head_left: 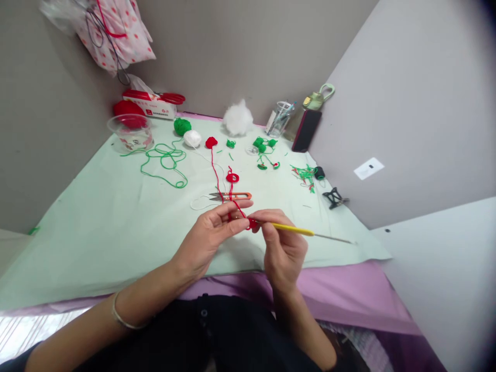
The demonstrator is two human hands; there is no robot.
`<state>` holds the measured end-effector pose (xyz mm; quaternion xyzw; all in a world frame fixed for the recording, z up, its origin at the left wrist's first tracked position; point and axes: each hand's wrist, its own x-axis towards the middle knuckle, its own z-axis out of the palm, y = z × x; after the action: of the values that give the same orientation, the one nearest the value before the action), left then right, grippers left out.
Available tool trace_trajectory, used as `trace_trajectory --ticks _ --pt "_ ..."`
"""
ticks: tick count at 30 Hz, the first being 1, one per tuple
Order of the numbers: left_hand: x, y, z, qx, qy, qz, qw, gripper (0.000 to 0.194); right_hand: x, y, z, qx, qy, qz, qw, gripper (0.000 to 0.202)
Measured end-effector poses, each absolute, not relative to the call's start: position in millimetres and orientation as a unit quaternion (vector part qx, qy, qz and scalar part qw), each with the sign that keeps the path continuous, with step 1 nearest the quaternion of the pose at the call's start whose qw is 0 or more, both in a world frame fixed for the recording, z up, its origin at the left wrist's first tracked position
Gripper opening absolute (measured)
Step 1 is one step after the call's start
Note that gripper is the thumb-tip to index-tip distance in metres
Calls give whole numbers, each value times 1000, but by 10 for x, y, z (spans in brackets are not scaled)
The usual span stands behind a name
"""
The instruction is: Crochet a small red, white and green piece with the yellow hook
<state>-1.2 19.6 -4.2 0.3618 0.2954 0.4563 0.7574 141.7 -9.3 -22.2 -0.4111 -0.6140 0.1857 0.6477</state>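
Note:
My left hand (219,230) pinches a small piece of red crochet (251,223) at its edge, with a strand of red yarn (215,170) running over the fingers. That strand leads back to a small red yarn ball (211,142). In my right hand (284,248) is a crochet hook (294,228) with a yellow grip; its working tip meets the red piece, and its thin metal end points right. Just beyond my left fingers lie orange thread snips (242,196) and a red crocheted ring (232,177). The fingers partly hide the red piece.
White (192,138) and green yarn balls (182,126), fibre stuffing (238,119) and small green crocheted pieces (263,143) lie farther back. A plastic tub (132,139) stands left. A phone (307,130) leans against a bottle at right, near yarn scraps (306,174) and a black stand (334,198).

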Motion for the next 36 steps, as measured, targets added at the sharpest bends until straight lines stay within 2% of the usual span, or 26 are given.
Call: trace_trajectory --ticks 3,5,8,12,15,17,22,25,27,30,33,35,36 --pt "10 218 -41 326 300 460 769 40 1401 -117 -270 -424 -668 38 610 33" --pt "13 234 -45 289 290 440 799 41 1410 -123 -278 -426 -672 4 605 36" --pt "-13 258 -53 245 286 418 827 34 1459 -115 -233 -433 -599 130 661 25" --pt "-42 259 -58 258 288 445 807 20 1501 -82 -175 -386 -470 323 725 16" --pt "-26 229 -65 307 290 454 784 29 1473 -64 -185 -375 -485 351 708 14" --pt "-12 211 -68 343 286 448 774 36 1446 -63 -195 -392 -519 314 691 14" --pt "4 203 -61 356 301 457 757 30 1410 -96 -233 -436 -594 191 649 20" --pt "8 215 -67 316 292 452 781 39 1400 -115 -293 -440 -663 40 604 28" --pt "-5 234 -76 284 275 426 814 36 1411 -116 -310 -441 -671 3 596 31" --pt "-45 266 -77 248 268 403 839 29 1461 -94 -261 -447 -598 127 653 21" --pt "-60 265 -60 282 276 437 808 34 1492 -65 -197 -426 -503 264 704 17" --pt "-37 236 -51 335 292 472 762 40 1467 -61 -196 -427 -523 271 686 18" --pt "-19 217 -50 357 301 488 738 42 1442 -66 -211 -435 -554 234 670 16"
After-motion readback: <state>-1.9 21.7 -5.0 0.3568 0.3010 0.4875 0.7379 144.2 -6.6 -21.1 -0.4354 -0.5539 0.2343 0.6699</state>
